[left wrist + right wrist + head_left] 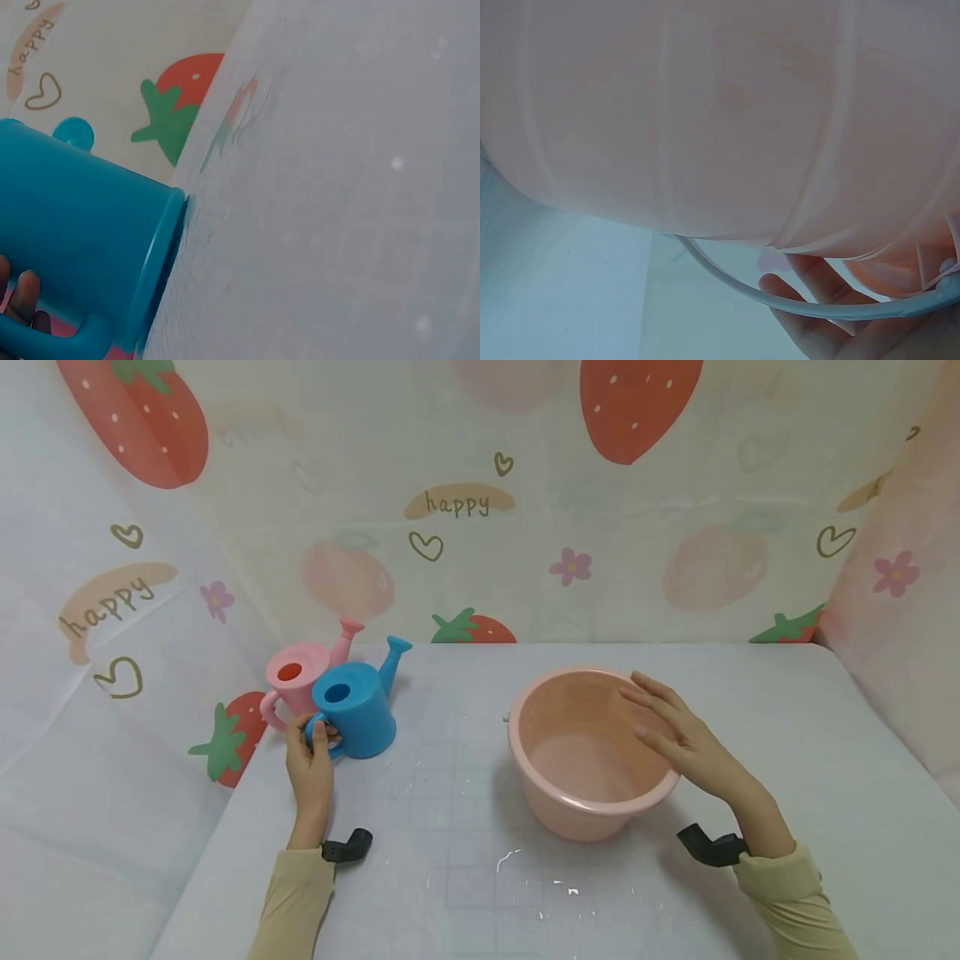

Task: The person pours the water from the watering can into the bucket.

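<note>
My left hand (pixel 309 768) grips the handle of a blue watering can (pixel 366 718), which stands on the table at the left. In the left wrist view the fingers reach in behind the can's handle (pixel 45 341). A pink watering can (pixel 300 653) is just behind it, partly covered by the blue one. To the right is a pink bucket (pixel 581 818). My right hand (pixel 693 747) lies at the bucket's right rim, fingers extended and spread. In the right wrist view a thin curved bucket handle (pixel 780 301) crosses in front of those fingers; contact is unclear.
A white table (pixel 450 893) with a glossy cover bears everything. Behind and beside it hang sheets (pixel 480 577) printed with strawberries, hearts and flowers. Dark wrist cameras (pixel 348 846) sit on both arms.
</note>
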`<move>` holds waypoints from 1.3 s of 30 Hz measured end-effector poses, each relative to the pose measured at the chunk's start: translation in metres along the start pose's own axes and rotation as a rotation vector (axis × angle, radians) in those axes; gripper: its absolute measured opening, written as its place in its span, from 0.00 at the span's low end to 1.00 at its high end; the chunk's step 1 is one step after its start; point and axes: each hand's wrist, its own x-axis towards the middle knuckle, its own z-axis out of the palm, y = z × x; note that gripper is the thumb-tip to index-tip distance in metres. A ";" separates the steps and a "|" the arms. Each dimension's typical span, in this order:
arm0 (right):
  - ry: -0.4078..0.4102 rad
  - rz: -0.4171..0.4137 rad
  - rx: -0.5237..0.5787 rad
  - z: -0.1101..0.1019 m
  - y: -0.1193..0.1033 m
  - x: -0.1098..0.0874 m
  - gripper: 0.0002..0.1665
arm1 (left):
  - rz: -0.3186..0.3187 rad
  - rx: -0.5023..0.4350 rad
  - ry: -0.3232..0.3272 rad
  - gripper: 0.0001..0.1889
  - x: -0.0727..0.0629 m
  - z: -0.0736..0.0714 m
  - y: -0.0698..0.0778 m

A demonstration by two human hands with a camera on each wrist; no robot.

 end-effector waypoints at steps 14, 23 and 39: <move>0.003 0.000 0.018 0.002 0.002 -0.001 0.31 | -0.053 -0.022 0.000 0.17 0.000 -0.003 -0.002; 0.012 -0.016 0.014 0.001 0.002 -0.001 0.32 | -0.039 -0.007 0.010 0.17 0.000 -0.001 0.000; 0.003 0.050 0.016 0.000 0.002 -0.002 0.27 | -0.037 0.107 0.083 0.19 -0.004 0.001 0.005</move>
